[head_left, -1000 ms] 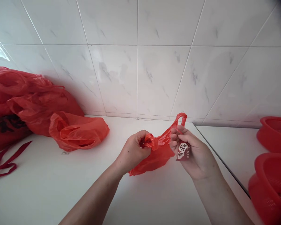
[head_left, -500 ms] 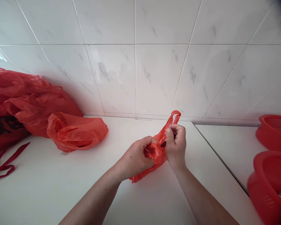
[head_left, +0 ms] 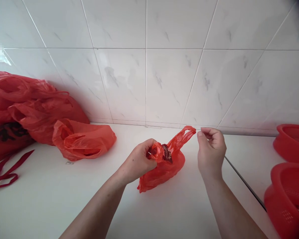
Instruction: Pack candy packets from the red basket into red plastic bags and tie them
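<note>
My left hand (head_left: 141, 162) is closed around the bunched neck of a small red plastic bag (head_left: 161, 174) that rests on the white worktop. At the bag's opening a dark brown packet (head_left: 166, 153) with pale print shows in part. One looped handle of the bag stretches up and right toward my right hand (head_left: 211, 152). That hand is raised beside the handle's tip, thumb and forefinger pinched together and the other fingers curled. Whatever may be between those fingertips is too small to make out.
Left of my hands lies another red plastic bag (head_left: 89, 141), against a heap of fuller red bags (head_left: 40, 106). A dark red ribbon (head_left: 12, 171) lies at far left. Two red plastic baskets (head_left: 290, 146) stand at right, past a seam in the worktop. A tiled wall rises behind.
My right hand has drawn away from the bag's opening to the right. The brown packet now shows more. My left hand has shifted slightly left and up, keeping its grip on the bag.
</note>
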`<state>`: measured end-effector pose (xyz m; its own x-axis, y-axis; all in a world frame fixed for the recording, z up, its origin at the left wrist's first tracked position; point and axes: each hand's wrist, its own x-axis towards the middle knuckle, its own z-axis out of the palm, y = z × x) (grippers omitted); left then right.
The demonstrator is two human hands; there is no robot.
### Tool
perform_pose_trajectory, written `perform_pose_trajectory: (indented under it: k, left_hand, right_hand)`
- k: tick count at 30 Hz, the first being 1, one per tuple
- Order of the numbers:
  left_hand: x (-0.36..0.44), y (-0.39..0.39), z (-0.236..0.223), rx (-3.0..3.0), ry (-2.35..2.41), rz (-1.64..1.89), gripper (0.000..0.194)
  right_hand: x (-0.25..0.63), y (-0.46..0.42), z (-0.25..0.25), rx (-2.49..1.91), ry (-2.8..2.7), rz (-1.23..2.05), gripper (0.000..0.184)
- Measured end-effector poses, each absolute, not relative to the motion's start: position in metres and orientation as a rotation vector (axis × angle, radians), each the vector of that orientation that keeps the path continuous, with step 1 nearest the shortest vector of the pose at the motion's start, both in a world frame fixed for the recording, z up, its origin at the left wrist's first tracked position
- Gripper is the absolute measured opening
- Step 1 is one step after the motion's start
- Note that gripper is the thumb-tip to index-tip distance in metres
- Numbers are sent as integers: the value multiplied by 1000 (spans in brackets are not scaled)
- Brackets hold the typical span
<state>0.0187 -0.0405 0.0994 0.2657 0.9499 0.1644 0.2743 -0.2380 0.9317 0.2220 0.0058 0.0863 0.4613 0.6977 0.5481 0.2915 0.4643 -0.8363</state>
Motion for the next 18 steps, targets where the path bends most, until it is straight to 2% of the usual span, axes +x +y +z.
perform_pose_trajectory:
  k: [4,6,7,10,11,18]
  left_hand:
    - [20,-42,102,1686,1082,1021,27]
    - [21,-43,104,1682,1060,1020,27]
    - [22,-44,105,1683,1056,1017,27]
    - [22,-43,104,1695,1076,1010,26]
    - [21,-43,103,1703,1094,1011,25]
    - [12,-39,106,1763,1254,1110,22]
  right_hand:
    - [228,14,84,-1215,-1300,621,60]
    - [226,13,84,-1289,-1413,756,70]
    - [224,13,84,-1336,-1455,811,65]
    - [221,12,83,-1485,-1487,901,23]
    - [221,12,83,-1506,-1476,906,16]
    - [233,10,97,-1421,-1283,824,21]
